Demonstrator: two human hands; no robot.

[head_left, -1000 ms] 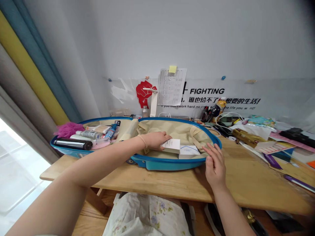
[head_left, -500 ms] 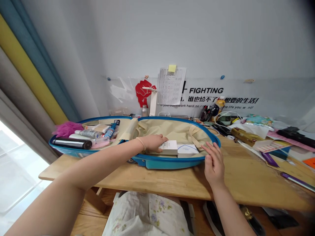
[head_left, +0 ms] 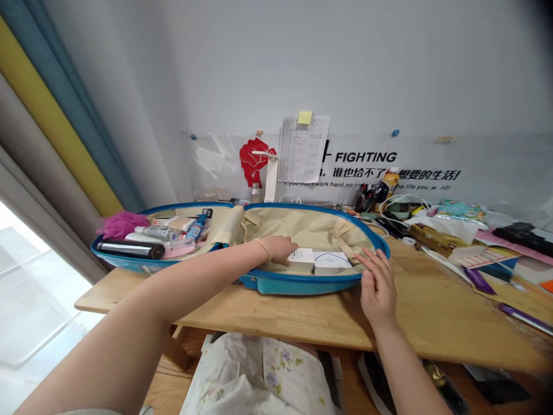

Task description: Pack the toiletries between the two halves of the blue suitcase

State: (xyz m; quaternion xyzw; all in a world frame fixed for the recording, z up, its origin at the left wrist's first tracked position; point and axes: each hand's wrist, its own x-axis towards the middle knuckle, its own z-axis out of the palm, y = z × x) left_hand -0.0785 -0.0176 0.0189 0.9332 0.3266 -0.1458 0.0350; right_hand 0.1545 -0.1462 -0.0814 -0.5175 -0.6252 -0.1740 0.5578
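Note:
A blue suitcase [head_left: 298,286] lies opened out on the wooden table. In its beige-lined right half, my left hand [head_left: 277,249] grips the left end of a small white box [head_left: 302,255]; some of its fingers are hidden. Right beside that box is a second white box [head_left: 332,260] with a blue curved line. My right hand [head_left: 379,285] rests at the suitcase's right front rim, fingers stretched and apart, holding nothing. A beige strap [head_left: 345,236] lies near its fingertips.
The suitcase's left half holds a pink bath puff [head_left: 123,223], a black cylinder [head_left: 129,248], a blue bottle [head_left: 196,227] and tubes. Behind stands a white lamp [head_left: 271,178]. Papers, pens, cables and a yellow-labelled bottle [head_left: 389,185] crowd the table's right side.
My left hand has lowered the white box further into the suitcase, level beside the other box. My right hand keeps its place at the rim. The view has shifted slightly.

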